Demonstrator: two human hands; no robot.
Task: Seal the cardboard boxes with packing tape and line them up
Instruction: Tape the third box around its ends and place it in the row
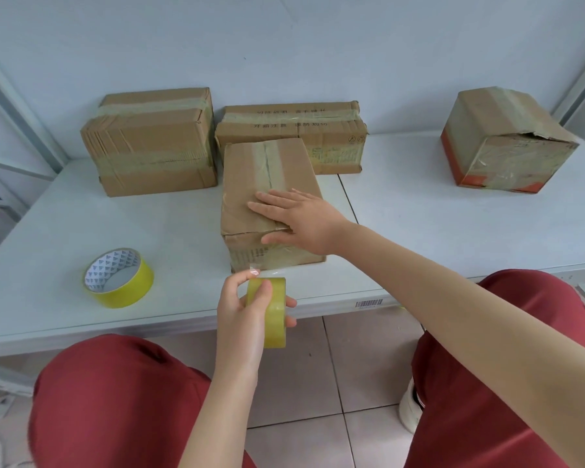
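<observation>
A brown cardboard box (267, 170) lies lengthwise in the middle of the white table (81, 231), with clear tape along its top seam. My right hand (294, 217) rests flat on its near top edge, fingers spread, thumb on the front face. My left hand (247, 305) grips a roll of clear yellowish packing tape (276, 315) just in front of the box, at the table's near edge. A short strip of tape runs from the roll up to the box's front face.
Two taped boxes stand at the back, one at the left (149, 143) and a printed one (304, 130) behind the middle box. A worn orange-edged box (504, 143) sits at the far right. A second yellow tape roll (119, 276) lies at the left front.
</observation>
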